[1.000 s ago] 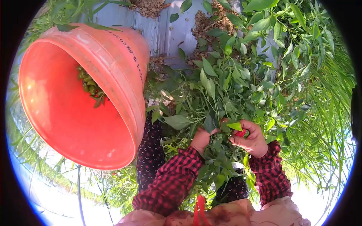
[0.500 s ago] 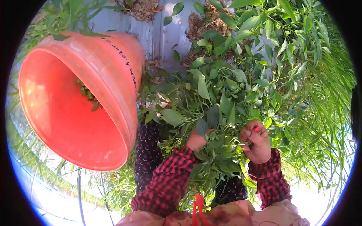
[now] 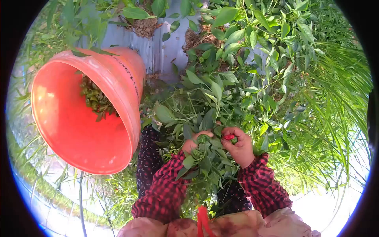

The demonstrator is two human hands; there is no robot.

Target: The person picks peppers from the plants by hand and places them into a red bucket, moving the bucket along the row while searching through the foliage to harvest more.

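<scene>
My left hand is closed around leafy stems of a green plant, its fingers partly covered by leaves. A rounded green thing, perhaps a pepper, shows against its fingers. Just to the right, my right hand is closed, palm side partly up. Between its thumb and fingers sits a small bright red pepper, with a bit of green beside it. The two hands are close together, low in the foliage.
An orange-red bucket lies tilted at left, mouth toward me, with green leafy pieces inside. Grey plastic sheeting covers the ground behind. Tall grass stands at right. My patterned trouser legs are below.
My right hand has moved left, closer to my left hand, still holding the red pepper. My left hand has shifted slightly left. The view has moved, showing more leafy pieces in the bucket.
</scene>
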